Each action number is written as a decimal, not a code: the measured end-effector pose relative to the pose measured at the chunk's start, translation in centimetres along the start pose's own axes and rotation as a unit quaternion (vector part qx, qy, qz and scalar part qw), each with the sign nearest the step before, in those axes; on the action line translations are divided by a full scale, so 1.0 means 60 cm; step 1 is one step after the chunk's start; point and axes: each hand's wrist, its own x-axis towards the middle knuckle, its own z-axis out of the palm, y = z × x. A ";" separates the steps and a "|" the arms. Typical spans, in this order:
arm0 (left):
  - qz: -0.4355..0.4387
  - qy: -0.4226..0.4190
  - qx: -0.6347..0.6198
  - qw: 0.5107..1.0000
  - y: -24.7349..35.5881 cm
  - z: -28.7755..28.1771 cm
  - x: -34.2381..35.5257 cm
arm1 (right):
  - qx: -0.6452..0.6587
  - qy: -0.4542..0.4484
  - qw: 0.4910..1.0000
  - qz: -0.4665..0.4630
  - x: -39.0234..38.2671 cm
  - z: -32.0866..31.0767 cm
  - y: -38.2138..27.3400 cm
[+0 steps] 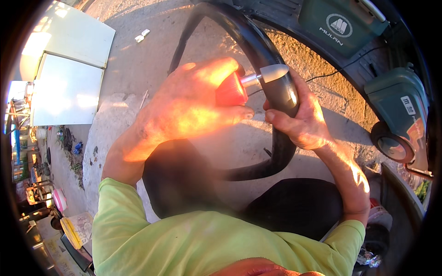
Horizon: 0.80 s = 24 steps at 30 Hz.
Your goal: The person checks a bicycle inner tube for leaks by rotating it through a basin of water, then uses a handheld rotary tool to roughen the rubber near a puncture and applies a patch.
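Observation:
My left hand [179, 101] is closed around the ribbed red handle [234, 89] of a tool, its palm hiding part of it. From the handle a short silver shank [250, 80] reaches right to a thick black tube [282, 97], meeting it beside a pale, shiny patch [275, 72]. The tube bends in a big loop in front of me, above the ground. My right hand [304, 122] grips it just below the patch, thumb on the near side and fingers behind. Strong sunlight washes out much of the left hand and the handle.
Two dark green plastic cases [343, 27] [397, 92] sit at the right, with a black cable [338, 69] nearby. White panels [69, 89] stand at the left. A yellow-and-white bucket [78, 228] is at the lower left. My dark-clothed knees [294, 202] are under the tube.

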 end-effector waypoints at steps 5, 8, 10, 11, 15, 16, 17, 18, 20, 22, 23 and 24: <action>-0.035 -0.034 -0.059 0.997 0.007 -0.008 0.010 | -0.028 0.005 1.000 0.013 -0.001 0.006 -0.004; -0.018 0.005 -0.080 0.997 0.001 -0.004 0.006 | -0.010 0.021 1.000 0.009 0.007 0.002 0.007; -0.011 0.024 -0.079 0.997 -0.003 -0.005 0.004 | 0.011 0.036 0.999 0.015 0.010 -0.003 0.010; -0.017 0.022 -0.075 0.997 -0.003 -0.008 0.005 | 0.032 0.040 0.999 0.019 0.010 -0.005 0.011; -0.017 0.021 -0.056 0.998 -0.008 -0.014 0.002 | 0.121 0.039 0.992 0.019 0.011 -0.008 0.015; -0.019 0.018 -0.062 0.998 -0.010 -0.013 0.002 | 0.130 0.039 0.991 0.020 0.011 -0.008 0.014; -0.020 0.015 -0.068 0.997 -0.012 -0.012 0.002 | 0.137 0.038 0.990 0.019 0.010 -0.008 0.012; -0.020 0.011 -0.075 0.997 -0.013 -0.011 0.002 | 0.143 0.038 0.989 0.019 0.009 -0.008 0.010; -0.016 0.003 -0.065 0.998 -0.011 -0.011 0.002 | 0.151 0.037 0.988 0.018 0.008 -0.007 0.007; -0.019 -0.005 -0.061 0.998 -0.008 -0.011 0.003 | 0.150 0.038 0.988 0.013 0.007 -0.006 0.007; -0.024 -0.009 -0.062 0.998 -0.007 -0.011 0.002 | 0.150 0.039 0.988 0.011 0.007 -0.005 0.007; -0.029 -0.013 -0.063 0.998 -0.006 -0.011 0.003 | 0.142 0.039 0.989 0.008 0.007 -0.006 0.009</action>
